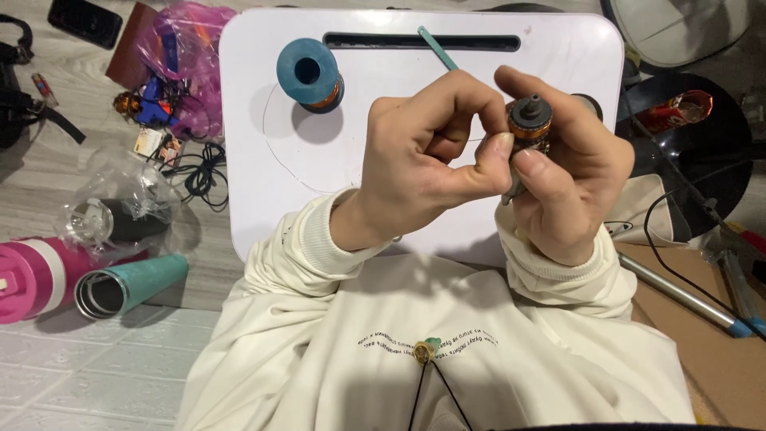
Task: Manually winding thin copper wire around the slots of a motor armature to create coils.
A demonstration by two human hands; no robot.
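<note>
Open teal tumbler [128, 286] lying on floor, contents hidden; blue wire spool [309, 74] upright on white tray table [399, 56]; left hand [427, 156] pinches, right hand [570, 172] grips motor rotor [530, 121], shaft vertical, tip up.

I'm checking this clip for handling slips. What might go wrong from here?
The small motor part is pinched only by fingertips of the left hand and right hand above the white lap table; it may slip and drop. The blue wire spool stands loose and might roll if the table is bumped.
</note>
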